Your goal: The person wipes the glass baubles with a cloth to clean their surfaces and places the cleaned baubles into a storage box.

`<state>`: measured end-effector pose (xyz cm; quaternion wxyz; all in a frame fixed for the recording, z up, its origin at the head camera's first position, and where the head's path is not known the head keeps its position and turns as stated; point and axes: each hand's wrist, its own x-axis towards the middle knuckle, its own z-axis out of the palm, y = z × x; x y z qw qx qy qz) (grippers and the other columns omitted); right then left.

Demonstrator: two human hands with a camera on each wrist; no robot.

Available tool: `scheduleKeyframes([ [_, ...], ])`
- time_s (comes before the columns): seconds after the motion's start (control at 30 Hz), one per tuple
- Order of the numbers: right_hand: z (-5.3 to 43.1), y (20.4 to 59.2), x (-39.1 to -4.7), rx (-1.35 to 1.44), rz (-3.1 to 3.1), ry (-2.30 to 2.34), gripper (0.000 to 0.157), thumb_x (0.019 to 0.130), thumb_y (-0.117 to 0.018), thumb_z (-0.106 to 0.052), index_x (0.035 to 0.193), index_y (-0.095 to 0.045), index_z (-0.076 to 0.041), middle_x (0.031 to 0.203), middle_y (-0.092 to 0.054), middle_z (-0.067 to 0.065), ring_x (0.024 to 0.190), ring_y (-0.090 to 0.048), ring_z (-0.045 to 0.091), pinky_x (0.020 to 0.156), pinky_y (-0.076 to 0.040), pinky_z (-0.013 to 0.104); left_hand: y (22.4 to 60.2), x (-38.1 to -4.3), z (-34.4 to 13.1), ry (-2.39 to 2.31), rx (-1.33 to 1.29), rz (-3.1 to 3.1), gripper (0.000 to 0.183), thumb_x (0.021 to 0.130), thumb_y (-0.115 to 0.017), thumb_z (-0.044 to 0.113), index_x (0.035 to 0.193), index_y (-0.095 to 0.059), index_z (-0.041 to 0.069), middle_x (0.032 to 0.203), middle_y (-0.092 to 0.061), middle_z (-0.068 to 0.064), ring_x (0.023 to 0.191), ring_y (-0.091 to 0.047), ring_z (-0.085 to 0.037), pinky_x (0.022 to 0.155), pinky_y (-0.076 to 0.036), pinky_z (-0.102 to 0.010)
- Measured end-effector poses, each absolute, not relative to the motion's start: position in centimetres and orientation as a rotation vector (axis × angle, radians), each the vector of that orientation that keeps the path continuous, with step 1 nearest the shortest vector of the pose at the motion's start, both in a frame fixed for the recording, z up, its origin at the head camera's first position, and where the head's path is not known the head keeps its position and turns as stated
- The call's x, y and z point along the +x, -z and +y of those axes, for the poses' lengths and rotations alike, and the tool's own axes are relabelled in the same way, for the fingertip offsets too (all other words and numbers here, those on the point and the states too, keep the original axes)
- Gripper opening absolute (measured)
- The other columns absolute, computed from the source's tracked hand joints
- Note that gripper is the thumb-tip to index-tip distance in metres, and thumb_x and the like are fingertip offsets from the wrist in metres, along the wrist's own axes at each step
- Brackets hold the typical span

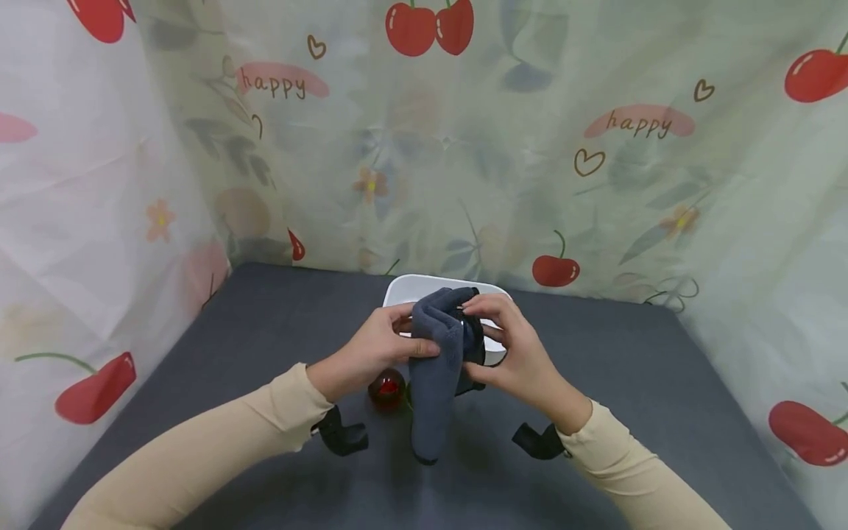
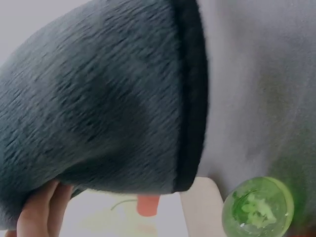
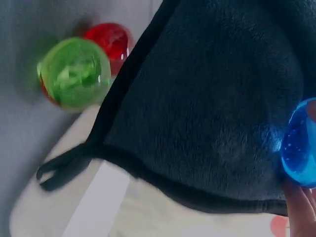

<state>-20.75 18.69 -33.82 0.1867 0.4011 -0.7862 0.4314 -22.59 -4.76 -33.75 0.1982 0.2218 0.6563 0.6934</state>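
A dark grey towel [image 1: 433, 383] with black edging hangs folded between the hands, its lower end close over the table. My left hand [image 1: 374, 342] grips the towel from the left, thumb across its front. My right hand [image 1: 520, 350] holds a clear blue ball [image 3: 297, 145] against the cloth, fingers curled about it; in the head view, cloth and fingers hide much of the ball. A hanging loop [image 3: 64, 165] shows at one towel corner in the right wrist view.
Behind the towel stands a white basin [image 1: 397, 291]. On the dark table [image 1: 298, 324] near the left hand lie a red ball [image 1: 387, 389] and a green ball [image 3: 76, 74], side by side. Patterned curtains [image 1: 437, 184] enclose the back and sides.
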Motion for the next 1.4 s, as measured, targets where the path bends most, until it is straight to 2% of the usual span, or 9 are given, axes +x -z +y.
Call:
scheduleKeyframes([
  [0.17, 18.8, 32.9, -20.9, 1.127, -2.256, -0.930, 0.071, 0.064, -0.089, -0.003, 0.129, -0.060, -0.009, 0.120, -0.054, 0.007, 0.112, -0.055, 0.019, 0.093, -0.052, 0.030, 33.8, -22.5, -4.9, -1.984, 0.613, 1.908, 0.047, 0.082, -0.077, 0.009, 0.127, -0.062, 0.003, 0.119, -0.065, -0.012, 0.097, -0.065, -0.022, 0.076, -0.058, -0.035],
  [0.33, 19.1, 32.3, -20.9, 1.110, -2.241, -0.804, 0.067, 0.061, -0.093, -0.017, 0.122, -0.067, -0.016, 0.115, -0.059, 0.003, 0.108, -0.056, 0.016, 0.093, -0.048, 0.022, 34.0, -22.6, -5.0, -2.007, 0.607, 1.878, 0.044, 0.084, -0.075, 0.008, 0.126, -0.061, 0.000, 0.115, -0.067, -0.010, 0.094, -0.065, -0.019, 0.073, -0.058, -0.032],
  [0.53, 19.1, 33.5, -21.0, 1.128, -2.206, -1.005, 0.063, 0.063, -0.090, -0.004, 0.121, -0.066, -0.008, 0.117, -0.060, 0.008, 0.108, -0.058, 0.019, 0.092, -0.050, 0.019, 34.0, -22.7, -4.8, -1.936, 0.624, 1.737, 0.065, 0.084, -0.077, 0.016, 0.140, -0.047, 0.001, 0.129, -0.057, -0.016, 0.106, -0.061, -0.019, 0.087, -0.056, -0.037],
  [0.6, 19.1, 33.9, -21.0, 1.139, -2.207, -1.047, 0.063, 0.064, -0.089, -0.001, 0.121, -0.064, -0.007, 0.118, -0.060, 0.009, 0.110, -0.058, 0.019, 0.091, -0.051, 0.020, 34.1, -22.7, -4.7, -1.924, 0.628, 1.777, 0.062, 0.083, -0.077, 0.015, 0.137, -0.050, 0.001, 0.127, -0.058, -0.015, 0.104, -0.061, -0.019, 0.086, -0.056, -0.037],
  [0.73, 19.2, 33.9, -21.2, 1.146, -2.236, -0.991, 0.064, 0.063, -0.088, -0.002, 0.121, -0.061, -0.008, 0.120, -0.060, 0.008, 0.113, -0.056, 0.019, 0.096, -0.049, 0.022, 34.3, -22.7, -4.7, -1.970, 0.607, 1.897, 0.046, 0.083, -0.076, 0.006, 0.125, -0.060, -0.002, 0.112, -0.067, -0.011, 0.090, -0.065, -0.019, 0.074, -0.058, -0.034],
  [0.9, 19.2, 32.8, -21.2, 1.105, -2.297, -0.745, 0.066, 0.060, -0.092, -0.010, 0.119, -0.062, -0.011, 0.116, -0.063, 0.003, 0.110, -0.057, 0.018, 0.097, -0.048, 0.030, 34.5, -22.8, -4.7, -2.032, 0.564, 1.930, 0.036, 0.084, -0.072, 0.001, 0.118, -0.062, -0.007, 0.102, -0.071, -0.006, 0.083, -0.066, -0.015, 0.069, -0.058, -0.030],
  [1.13, 19.0, 31.7, -20.9, 1.101, -2.377, -0.556, 0.065, 0.062, -0.093, -0.019, 0.121, -0.068, -0.019, 0.112, -0.063, 0.001, 0.104, -0.059, 0.018, 0.083, -0.054, 0.034, 34.8, -22.9, -4.6, -2.012, 0.616, 1.856, 0.047, 0.085, -0.074, 0.008, 0.128, -0.058, -0.003, 0.115, -0.066, -0.011, 0.090, -0.066, -0.017, 0.073, -0.058, -0.032],
  [1.27, 19.1, 32.2, -21.0, 1.106, -2.329, -0.736, 0.064, 0.062, -0.091, -0.009, 0.121, -0.067, -0.016, 0.113, -0.065, 0.001, 0.102, -0.061, 0.016, 0.082, -0.055, 0.031, 34.7, -22.8, -4.4, -1.981, 0.624, 1.824, 0.058, 0.084, -0.076, 0.014, 0.135, -0.053, 0.002, 0.123, -0.061, -0.015, 0.098, -0.065, -0.020, 0.080, -0.058, -0.036],
  [1.4, 19.2, 33.0, -21.4, 1.133, -2.254, -1.087, 0.065, 0.063, -0.087, 0.003, 0.123, -0.063, -0.008, 0.118, -0.064, 0.007, 0.107, -0.060, 0.014, 0.087, -0.055, 0.026, 34.4, -22.7, -4.3, -2.018, 0.605, 1.805, 0.055, 0.082, -0.077, 0.010, 0.132, -0.055, -0.001, 0.115, -0.065, -0.009, 0.095, -0.065, -0.017, 0.080, -0.057, -0.034],
])
